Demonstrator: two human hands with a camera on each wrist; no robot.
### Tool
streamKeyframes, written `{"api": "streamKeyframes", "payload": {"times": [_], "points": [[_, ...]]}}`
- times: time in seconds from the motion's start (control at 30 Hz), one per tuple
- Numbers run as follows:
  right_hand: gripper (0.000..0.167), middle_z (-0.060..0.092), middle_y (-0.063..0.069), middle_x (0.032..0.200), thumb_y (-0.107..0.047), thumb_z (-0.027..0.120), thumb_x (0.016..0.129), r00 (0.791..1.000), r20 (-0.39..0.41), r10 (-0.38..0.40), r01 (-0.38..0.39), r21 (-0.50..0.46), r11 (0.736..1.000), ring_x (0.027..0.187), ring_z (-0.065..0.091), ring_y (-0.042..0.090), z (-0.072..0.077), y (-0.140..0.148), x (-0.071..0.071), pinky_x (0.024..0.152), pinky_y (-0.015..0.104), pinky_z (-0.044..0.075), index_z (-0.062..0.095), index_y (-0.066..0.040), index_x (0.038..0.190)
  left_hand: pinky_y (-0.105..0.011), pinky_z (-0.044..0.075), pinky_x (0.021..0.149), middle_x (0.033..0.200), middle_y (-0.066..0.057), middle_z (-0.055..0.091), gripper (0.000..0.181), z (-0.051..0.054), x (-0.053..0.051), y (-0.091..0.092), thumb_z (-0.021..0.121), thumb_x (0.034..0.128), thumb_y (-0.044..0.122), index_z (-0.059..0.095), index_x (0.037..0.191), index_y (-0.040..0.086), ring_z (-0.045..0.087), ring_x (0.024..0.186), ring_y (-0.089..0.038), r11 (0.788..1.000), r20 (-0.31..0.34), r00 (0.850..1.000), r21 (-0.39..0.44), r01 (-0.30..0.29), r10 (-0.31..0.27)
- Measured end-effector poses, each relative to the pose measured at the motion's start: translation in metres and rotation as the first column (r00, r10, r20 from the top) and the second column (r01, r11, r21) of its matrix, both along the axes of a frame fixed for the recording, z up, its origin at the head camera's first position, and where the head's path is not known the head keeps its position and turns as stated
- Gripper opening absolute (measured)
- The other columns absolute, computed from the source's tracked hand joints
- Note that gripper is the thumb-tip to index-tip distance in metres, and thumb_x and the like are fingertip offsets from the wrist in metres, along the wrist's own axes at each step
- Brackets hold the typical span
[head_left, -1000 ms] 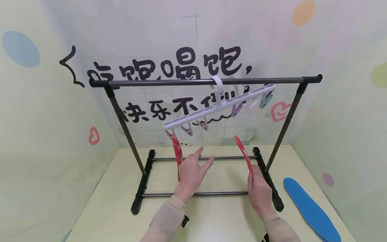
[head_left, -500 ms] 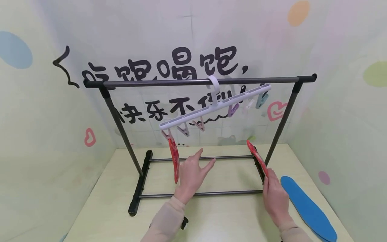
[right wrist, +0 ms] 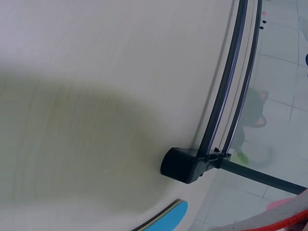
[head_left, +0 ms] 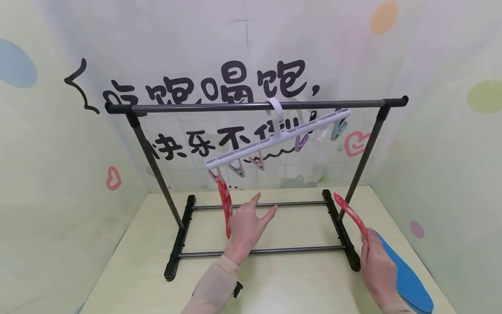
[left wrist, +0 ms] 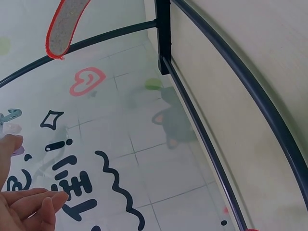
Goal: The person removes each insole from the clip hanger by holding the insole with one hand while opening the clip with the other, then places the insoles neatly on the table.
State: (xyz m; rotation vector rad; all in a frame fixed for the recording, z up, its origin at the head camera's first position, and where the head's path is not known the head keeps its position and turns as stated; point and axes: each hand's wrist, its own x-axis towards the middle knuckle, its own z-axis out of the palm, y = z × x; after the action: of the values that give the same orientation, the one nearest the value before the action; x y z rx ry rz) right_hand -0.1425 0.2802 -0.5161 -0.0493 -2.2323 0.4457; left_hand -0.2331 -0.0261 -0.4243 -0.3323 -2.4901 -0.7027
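My right hand (head_left: 378,270) pinches a red insole (head_left: 351,213) by its lower end, at the right of the head view. Its grey face with a red edge shows in the left wrist view. My left hand (head_left: 245,226) is held with thumb and fingers apart, holding nothing, beside a second red insole (head_left: 225,205). That one hangs from a pink clip (head_left: 216,175) at the near left end of a lilac clip hanger (head_left: 251,149). Behind my right hand, a blue insole (head_left: 409,279) lies on the table, partly covered by the hand; its tip appears in the right wrist view.
The hanger hooks over the top bar (head_left: 196,107) of a black rack, tilted in view. Several more clips hang from it, including a purple clip (head_left: 301,142) and a teal clip (head_left: 338,129). The rack's feet (head_left: 179,242) stand on the pale table (head_left: 133,261); printed walls surround it.
My right hand has moved right and down with the red insole, away from the hanger to over the blue insole. My left hand stays nearly still. The view has shifted slightly.
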Motion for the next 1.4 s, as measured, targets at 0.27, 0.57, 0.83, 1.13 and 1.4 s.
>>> {"api": "streamKeyframes", "payload": {"times": [0.27, 0.57, 0.83, 1.13, 1.4], "points": [[0.041, 0.059, 0.038, 0.122, 0.003, 0.060, 0.091, 0.990, 0.120, -0.079, 0.082, -0.022, 0.996, 0.099, 0.062, 0.055, -0.002, 0.021, 0.011, 0.065, 0.066, 0.050, 0.052, 0.013, 0.130, -0.021, 0.016, 0.040, 0.054, 0.000, 0.049, 0.060, -0.002, -0.001, -0.001, 0.071, 0.0856, 0.052, 0.067, 0.125, 0.006, 0.023, 0.042, -0.007, 0.999, 0.007, 1.000, 0.034, 0.029, -0.029], [0.028, 0.058, 0.042, 0.112, 0.002, 0.052, 0.095, 0.934, 0.305, -0.188, 0.210, -0.039, 0.977, 0.085, 0.061, 0.059, -0.005, 0.056, 0.014, 0.058, 0.068, 0.047, 0.051, 0.018, 0.117, -0.021, 0.015, 0.041, 0.053, 0.000, 0.048, 0.060, -0.004, 0.000, -0.003, 0.072, 0.0849, 0.052, 0.068, 0.124, 0.007, 0.023, 0.043, -0.007, 1.000, 0.007, 1.000, 0.017, 0.015, -0.016], [0.015, 0.051, 0.038, 0.080, 0.004, 0.047, 0.093, 0.893, 0.398, -0.210, 0.231, -0.005, 0.973, 0.060, 0.054, 0.056, -0.011, 0.073, 0.014, 0.047, 0.064, 0.043, 0.045, 0.019, 0.095, -0.021, 0.029, 0.043, 0.067, -0.007, 0.066, 0.060, -0.005, 0.001, -0.006, 0.071, 0.0846, 0.054, 0.069, 0.123, 0.007, 0.051, 0.049, -0.014, 1.000, -0.005, 1.000, 0.005, -0.011, 0.011], [0.022, 0.050, 0.043, 0.099, 0.007, 0.035, 0.093, 0.800, 0.558, -0.221, 0.255, 0.018, 0.967, 0.090, 0.055, 0.059, -0.018, 0.076, 0.010, 0.063, 0.071, 0.047, 0.043, 0.023, 0.106, -0.028, 0.042, 0.048, 0.071, -0.008, 0.069, 0.060, -0.009, 0.003, -0.009, 0.072, 0.0834, 0.054, 0.070, 0.122, 0.007, 0.067, 0.064, -0.024, 0.999, -0.020, 0.999, 0.002, -0.037, 0.037], [0.025, 0.049, 0.047, 0.099, 0.012, 0.029, 0.093, 0.764, 0.597, -0.245, 0.255, 0.071, 0.964, 0.094, 0.054, 0.059, -0.027, 0.069, 0.010, 0.070, 0.071, 0.048, 0.041, 0.029, 0.106, -0.023, 0.034, 0.044, 0.064, -0.007, 0.064, 0.060, -0.011, 0.003, -0.011, 0.072, 0.0840, 0.054, 0.070, 0.122, 0.007, 0.056, 0.052, -0.016, 0.999, -0.007, 0.999, 0.008, -0.031, 0.031]]}}
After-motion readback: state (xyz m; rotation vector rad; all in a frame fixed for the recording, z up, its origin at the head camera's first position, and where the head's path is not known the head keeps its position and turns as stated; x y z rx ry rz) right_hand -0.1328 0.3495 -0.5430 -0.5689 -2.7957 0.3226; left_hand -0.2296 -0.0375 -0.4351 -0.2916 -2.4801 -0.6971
